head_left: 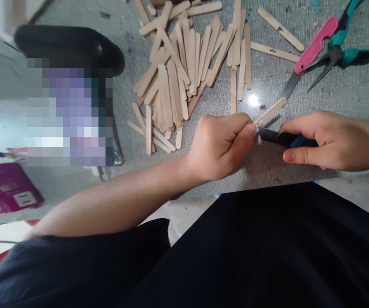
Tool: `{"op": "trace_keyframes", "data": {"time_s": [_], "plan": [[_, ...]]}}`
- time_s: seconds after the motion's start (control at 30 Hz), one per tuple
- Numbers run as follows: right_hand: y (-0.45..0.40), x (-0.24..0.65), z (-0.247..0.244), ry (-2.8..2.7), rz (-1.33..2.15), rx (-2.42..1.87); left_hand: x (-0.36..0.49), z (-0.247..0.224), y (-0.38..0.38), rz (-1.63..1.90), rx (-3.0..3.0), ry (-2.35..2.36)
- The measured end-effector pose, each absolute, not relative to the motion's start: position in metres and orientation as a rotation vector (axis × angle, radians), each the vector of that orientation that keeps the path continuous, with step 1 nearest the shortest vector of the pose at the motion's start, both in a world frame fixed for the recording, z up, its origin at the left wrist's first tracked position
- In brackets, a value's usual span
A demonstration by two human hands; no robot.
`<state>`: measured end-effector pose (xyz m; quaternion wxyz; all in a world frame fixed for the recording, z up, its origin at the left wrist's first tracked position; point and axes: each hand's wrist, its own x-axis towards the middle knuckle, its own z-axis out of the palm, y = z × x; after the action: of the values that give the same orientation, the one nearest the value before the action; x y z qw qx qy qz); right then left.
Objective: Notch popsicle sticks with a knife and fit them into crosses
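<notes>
Above the table (pixel 184 175), the left hand (pixel 224 145) pinches a stick (pixel 271 111), the right hand (pixel 328 139) grips a knife (pixel 269 134)

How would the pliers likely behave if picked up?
The pliers look metal-jawed, so probably stiff and heavy for their size. With handles spread, they may swing at the pivot. One jaw seems to overlap the pink knife, which might shift.

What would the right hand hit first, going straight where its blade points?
Probably the left hand, at its thumb tip, or the wooden stick it pinches; the blade looks close to both, though depth is unclear.
</notes>
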<state>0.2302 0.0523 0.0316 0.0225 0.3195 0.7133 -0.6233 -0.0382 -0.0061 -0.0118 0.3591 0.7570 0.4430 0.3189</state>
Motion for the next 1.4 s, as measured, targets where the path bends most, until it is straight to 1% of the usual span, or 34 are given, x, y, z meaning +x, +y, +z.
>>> {"op": "trace_keyframes", "data": {"time_s": [0.1, 0.23, 0.37, 0.53, 0.63, 0.77, 0.9, 1.03, 1.13, 1.23, 1.3, 1.4], "plan": [[0.055, 0.231, 0.029, 2.091, -2.061, 0.94, -0.038, -0.013, -0.007, 0.856, 1.984, 1.138], [0.053, 0.231, 0.037, 1.875, -2.172, 1.025, -0.036, -0.013, -0.007, 0.884, 2.022, 1.15], [0.051, 0.229, 0.045, 1.776, -2.198, 1.102, -0.034, -0.012, -0.006, 0.872, 2.034, 1.143], [0.051, 0.227, 0.042, 1.689, -2.21, 1.144, -0.033, -0.011, -0.007, 0.92, 1.954, 1.175], [0.05, 0.229, 0.039, 1.756, -2.224, 1.222, -0.033, -0.01, -0.01, 0.896, 1.893, 1.238], [0.048, 0.233, 0.038, 1.945, -2.267, 1.34, -0.031, -0.012, -0.012, 0.983, 1.861, 1.238], [0.04, 0.233, 0.042, 1.906, -2.269, 1.288, -0.029, -0.015, -0.012, 1.06, 1.753, 1.247], [0.037, 0.23, 0.04, 1.926, -2.272, 1.366, -0.029, -0.015, -0.014, 1.026, 1.638, 1.23], [0.04, 0.231, 0.032, 2.061, -2.206, 1.42, -0.03, -0.015, -0.016, 0.997, 1.575, 1.227], [0.042, 0.233, 0.022, 2.313, -2.093, 1.465, -0.029, -0.017, -0.017, 0.995, 1.538, 1.221], [0.04, 0.233, 0.016, 2.446, -2.19, 1.443, -0.028, -0.02, -0.017, 1.015, 1.512, 1.186], [0.037, 0.23, 0.011, 2.534, -2.464, 1.33, -0.025, -0.026, -0.017, 1.067, 1.471, 1.109]]}}
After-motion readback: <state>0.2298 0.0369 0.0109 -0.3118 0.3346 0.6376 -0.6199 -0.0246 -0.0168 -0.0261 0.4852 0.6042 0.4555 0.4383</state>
